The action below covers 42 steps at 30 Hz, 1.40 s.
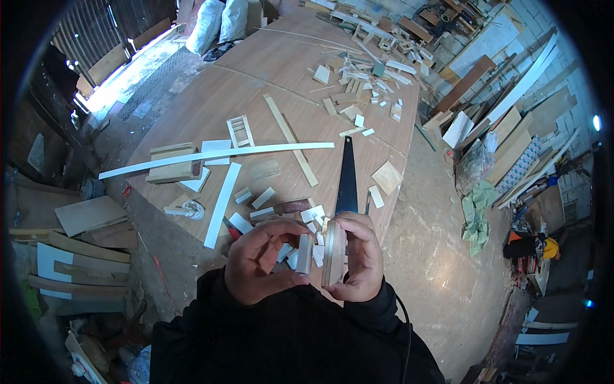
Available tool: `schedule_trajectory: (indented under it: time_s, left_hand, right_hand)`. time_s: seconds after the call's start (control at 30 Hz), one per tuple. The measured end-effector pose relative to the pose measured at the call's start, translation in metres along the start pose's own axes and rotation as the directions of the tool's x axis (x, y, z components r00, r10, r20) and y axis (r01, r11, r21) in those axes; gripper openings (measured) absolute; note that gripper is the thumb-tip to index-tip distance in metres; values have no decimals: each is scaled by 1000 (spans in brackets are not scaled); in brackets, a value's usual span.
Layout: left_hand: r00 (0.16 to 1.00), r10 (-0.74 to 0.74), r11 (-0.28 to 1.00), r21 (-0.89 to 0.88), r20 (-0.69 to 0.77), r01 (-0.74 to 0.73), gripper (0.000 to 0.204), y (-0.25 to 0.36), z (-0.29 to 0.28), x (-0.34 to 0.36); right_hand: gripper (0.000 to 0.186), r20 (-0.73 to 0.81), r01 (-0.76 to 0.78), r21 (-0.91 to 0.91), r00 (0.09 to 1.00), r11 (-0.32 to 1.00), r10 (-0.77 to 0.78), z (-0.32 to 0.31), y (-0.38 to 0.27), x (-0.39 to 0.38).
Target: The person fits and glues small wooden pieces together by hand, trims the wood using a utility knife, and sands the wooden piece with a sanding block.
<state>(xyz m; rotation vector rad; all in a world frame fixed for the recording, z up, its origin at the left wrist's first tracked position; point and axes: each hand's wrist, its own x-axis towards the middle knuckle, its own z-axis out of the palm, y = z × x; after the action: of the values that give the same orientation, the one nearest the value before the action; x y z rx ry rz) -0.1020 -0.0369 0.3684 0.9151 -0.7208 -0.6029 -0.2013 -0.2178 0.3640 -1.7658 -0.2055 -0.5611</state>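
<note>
Close to my body, my left hand (261, 259) grips a small wooden block (304, 255) between thumb and fingers. Facing it, my right hand (359, 256) is closed on a taller wooden piece (332, 255) with layered edges. A narrow gap separates the two pieces. Beneath and beyond them, several small white and wooden offcuts (263, 198) lie on the table. A handsaw (346, 176) with a dark blade points away from me just past my right hand; its handle is hidden. A dark reddish-brown wooden piece (291, 206) lies beyond my left hand.
The brown tabletop (211, 102) carries a long white strip (217, 153), a shorter strip (222, 206), a wooden batten (291, 141) and a small ladder-like frame (240, 131). Scraps crowd its far right end (377, 70). Boards (511, 141) lean along the right wall.
</note>
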Motion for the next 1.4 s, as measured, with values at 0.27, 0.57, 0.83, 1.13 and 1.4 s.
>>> schedule_trajectory:
  time_s: [0.27, 0.57, 0.83, 1.13, 1.4]
  left_hand:
    - [991, 118, 982, 142, 65, -126, 56, -2, 0, 5]
    - [988, 134, 986, 89, 76, -141, 55, -4, -1, 4]
    - [988, 131, 986, 96, 82, -139, 55, -1, -3, 6]
    - [985, 149, 975, 151, 91, -162, 53, -2, -7, 7]
    - [985, 146, 968, 191, 89, -161, 54, -1, -8, 9]
  right_hand:
    - [86, 22, -53, 96, 998, 994, 51, 5, 3, -5]
    - [84, 13, -59, 85, 998, 995, 58, 10, 3, -7]
    - [84, 12, -21, 61, 1000, 998, 20, 11, 5, -5]
    - [85, 17, -45, 32, 999, 998, 45, 12, 4, -5]
    - [85, 11, -30, 22, 999, 999, 30, 12, 3, -4]
